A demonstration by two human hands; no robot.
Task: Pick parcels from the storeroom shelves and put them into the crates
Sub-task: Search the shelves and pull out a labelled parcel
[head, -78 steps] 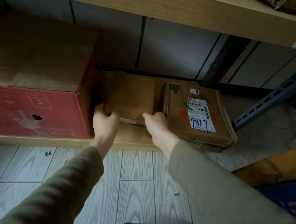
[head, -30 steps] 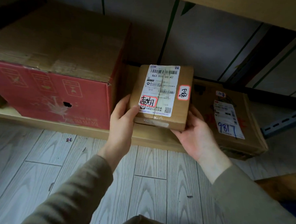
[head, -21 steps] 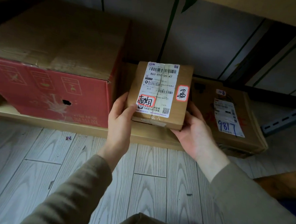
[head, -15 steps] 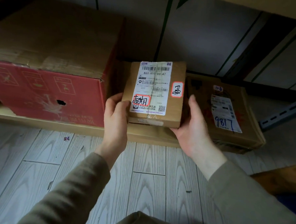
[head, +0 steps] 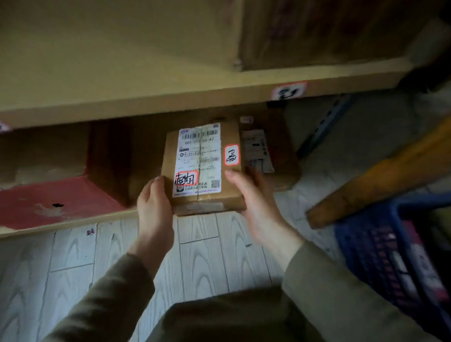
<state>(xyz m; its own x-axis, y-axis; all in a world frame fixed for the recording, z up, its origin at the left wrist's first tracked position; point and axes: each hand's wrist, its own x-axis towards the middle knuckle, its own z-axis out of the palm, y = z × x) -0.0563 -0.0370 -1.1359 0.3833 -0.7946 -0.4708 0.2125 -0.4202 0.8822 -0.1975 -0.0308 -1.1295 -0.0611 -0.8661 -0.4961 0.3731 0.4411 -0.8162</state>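
Grip closed on both sides: left hand (head: 155, 209) and right hand (head: 254, 201) clasp the parcel (head: 203, 167) between them, its long axis pointing away, at the shelf (head: 59, 223) edge; the crate (head: 387, 247) lies rightward, nearest the right hand.

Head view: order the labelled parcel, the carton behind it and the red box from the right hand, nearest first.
1. Labelled parcel: gripped by the right hand at its right edge.
2. Carton: on the shelf, just behind that hand.
3. Red box: far left, beyond the left hand.
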